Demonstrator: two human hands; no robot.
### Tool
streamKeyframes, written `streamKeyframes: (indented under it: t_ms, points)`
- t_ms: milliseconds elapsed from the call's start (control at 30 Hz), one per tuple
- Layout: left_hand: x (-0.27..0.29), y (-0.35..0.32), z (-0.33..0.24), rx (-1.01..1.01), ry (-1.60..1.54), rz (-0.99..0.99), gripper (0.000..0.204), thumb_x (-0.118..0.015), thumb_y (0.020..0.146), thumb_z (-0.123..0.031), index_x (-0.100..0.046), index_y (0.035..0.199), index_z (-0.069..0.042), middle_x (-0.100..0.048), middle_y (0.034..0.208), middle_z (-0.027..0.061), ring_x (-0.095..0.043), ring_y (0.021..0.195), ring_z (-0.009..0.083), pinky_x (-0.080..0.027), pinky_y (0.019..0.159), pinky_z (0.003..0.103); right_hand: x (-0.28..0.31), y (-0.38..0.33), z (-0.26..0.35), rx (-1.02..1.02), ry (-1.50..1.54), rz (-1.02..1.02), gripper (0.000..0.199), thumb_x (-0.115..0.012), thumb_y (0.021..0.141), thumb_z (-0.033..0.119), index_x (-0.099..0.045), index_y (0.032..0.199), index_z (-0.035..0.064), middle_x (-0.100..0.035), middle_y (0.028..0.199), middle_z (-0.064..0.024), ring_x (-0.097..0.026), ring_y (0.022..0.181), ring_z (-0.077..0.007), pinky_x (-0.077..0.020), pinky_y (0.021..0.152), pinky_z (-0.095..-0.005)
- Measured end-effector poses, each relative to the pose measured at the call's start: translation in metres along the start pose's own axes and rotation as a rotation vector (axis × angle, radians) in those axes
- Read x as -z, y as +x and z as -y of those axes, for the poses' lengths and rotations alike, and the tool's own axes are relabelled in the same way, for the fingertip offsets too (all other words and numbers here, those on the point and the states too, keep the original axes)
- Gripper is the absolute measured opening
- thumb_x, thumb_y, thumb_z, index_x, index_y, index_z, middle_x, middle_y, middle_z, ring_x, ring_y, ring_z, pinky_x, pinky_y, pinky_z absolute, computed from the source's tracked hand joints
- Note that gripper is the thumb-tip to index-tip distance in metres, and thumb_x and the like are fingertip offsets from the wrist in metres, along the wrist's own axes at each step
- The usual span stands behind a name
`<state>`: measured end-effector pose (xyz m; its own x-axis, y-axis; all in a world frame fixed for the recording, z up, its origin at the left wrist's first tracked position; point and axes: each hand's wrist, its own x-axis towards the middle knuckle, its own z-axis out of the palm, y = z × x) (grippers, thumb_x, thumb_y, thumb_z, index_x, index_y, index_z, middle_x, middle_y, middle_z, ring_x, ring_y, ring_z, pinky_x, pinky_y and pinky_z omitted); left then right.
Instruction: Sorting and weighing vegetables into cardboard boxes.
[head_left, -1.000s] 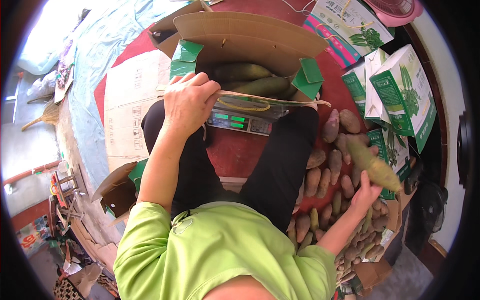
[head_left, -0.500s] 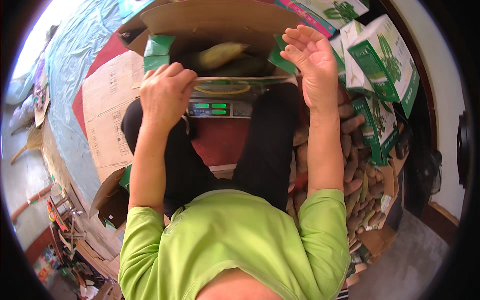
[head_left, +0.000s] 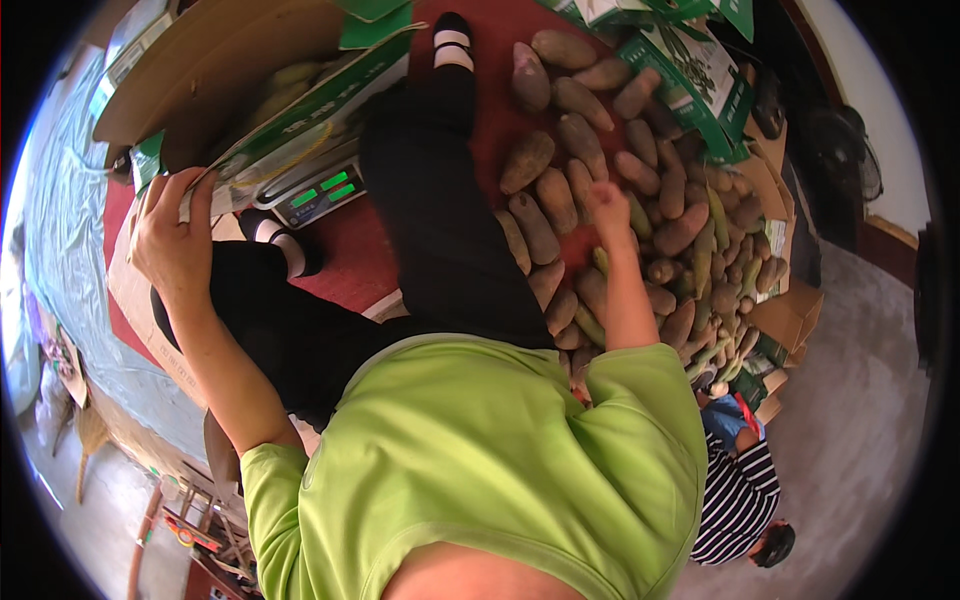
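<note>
Gripping: left hand (head_left: 172, 235), fingers folded over the top edge of a green-and-white side panel (head_left: 330, 95), thumb against its near face. Panel belongs to an open cardboard carton (head_left: 210, 60), far left; pale-green long root vegetables (head_left: 295, 75) lie inside, partly shadowed.

Right hand (head_left: 612, 212): over the spread of oblong reddish-brown root vegetables (head_left: 527, 162), right of the legs. Fingers blurred, seemingly loosely curled; cannot tell whether they touch or hold one.

Handling, by judgement: roots firm, dense, fairly heavy for their bulk, rigid, liable to bruise or snap if dropped; skins perhaps slick or earthy. Best hold: around the thick middle, thumb opposing fingers. Side panel: light, semi-stiff, easily creased; best held at its upper edge.

Adjacent items: yellow cord handle (head_left: 300, 165) on the panel; electronic scale (head_left: 323, 195), green display lit, just near of the carton; green-and-white printed box (head_left: 690, 80), far right; black fan (head_left: 855, 155), beyond the spread to the right; co-worker in striped shirt (head_left: 735, 500), near right.
</note>
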<state>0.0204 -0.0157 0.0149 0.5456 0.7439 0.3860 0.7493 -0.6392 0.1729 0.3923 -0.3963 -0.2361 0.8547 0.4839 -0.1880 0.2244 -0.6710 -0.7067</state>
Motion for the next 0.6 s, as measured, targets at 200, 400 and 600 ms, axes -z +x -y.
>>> streamKeyframes:
  t_ms: [200, 400, 600]
  points:
    - [-0.004, -0.005, 0.004, 0.043, -0.037, 0.015, 0.015, -0.066, 0.08, -0.027, -0.069, 0.088, -0.014, -0.064, 0.082, -0.0005, -0.062, 0.075, 0.021, -0.046, 0.066, 0.029, -0.009, -0.103, -0.078, -0.724, 0.09, 0.236, 0.023, -0.063, 0.076, 0.009, -0.061, 0.1, 0.0074, -0.062, 0.078, -0.0026, -0.059, 0.063, -0.013, -0.0467, 0.05, -0.0305]
    - [-0.01, -0.004, 0.018, -0.001, -0.041, 0.042, 0.016, -0.063, 0.085, -0.024, -0.069, 0.091, -0.01, -0.066, 0.085, 0.003, -0.064, 0.077, 0.022, -0.048, 0.068, 0.032, -0.043, -0.169, -0.096, -0.923, 0.056, 0.378, 0.022, -0.064, 0.076, 0.01, -0.06, 0.097, 0.0099, -0.062, 0.078, -0.003, -0.06, 0.064, -0.0148, -0.0473, 0.054, -0.0317]
    - [-0.016, -0.006, 0.029, 0.017, -0.005, 0.06, 0.027, -0.055, 0.091, -0.031, -0.068, 0.095, -0.008, -0.065, 0.087, 0.0021, -0.061, 0.078, 0.0189, -0.046, 0.067, 0.03, -0.052, -0.174, -0.123, -0.816, -0.003, 0.341, 0.022, -0.064, 0.075, 0.01, -0.061, 0.097, 0.0116, -0.062, 0.077, -0.005, -0.06, 0.064, -0.0146, -0.0489, 0.054, -0.0323]
